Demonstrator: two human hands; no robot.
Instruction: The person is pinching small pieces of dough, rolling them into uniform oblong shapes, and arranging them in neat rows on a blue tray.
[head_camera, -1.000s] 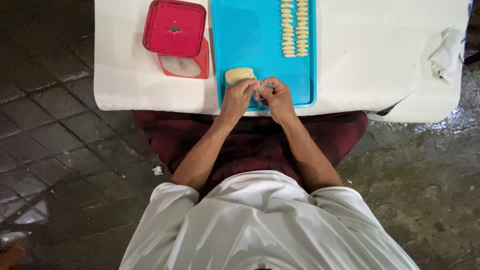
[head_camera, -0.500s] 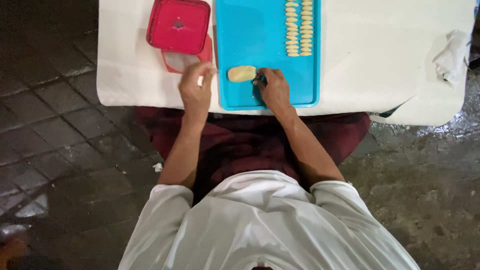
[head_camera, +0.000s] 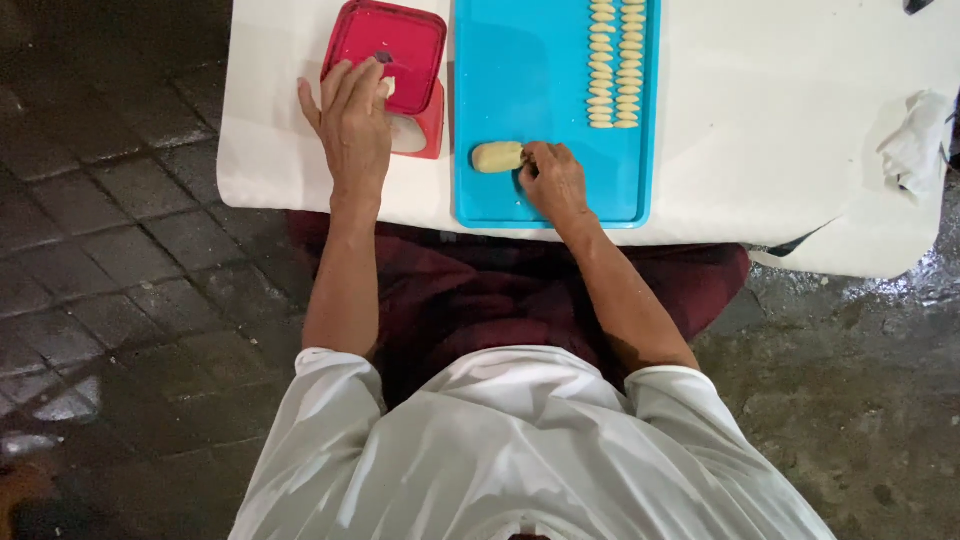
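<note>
Pale dough lump (head_camera: 497, 157) at right hand (head_camera: 553, 181)

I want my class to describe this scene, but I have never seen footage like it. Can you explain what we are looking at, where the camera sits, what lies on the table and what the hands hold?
There is no machine: a seated person works with bare hands, filmed from a camera on their head looking down. On the white table lies a blue tray with two rows of small pale dough pieces and one larger lump of dough. Beside the tray stands a red box with its lid set askew on top. The left hand rests on that box. The right hand touches the lump; whether it grips anything cannot be told. A crumpled white cloth lies at the right.
</note>
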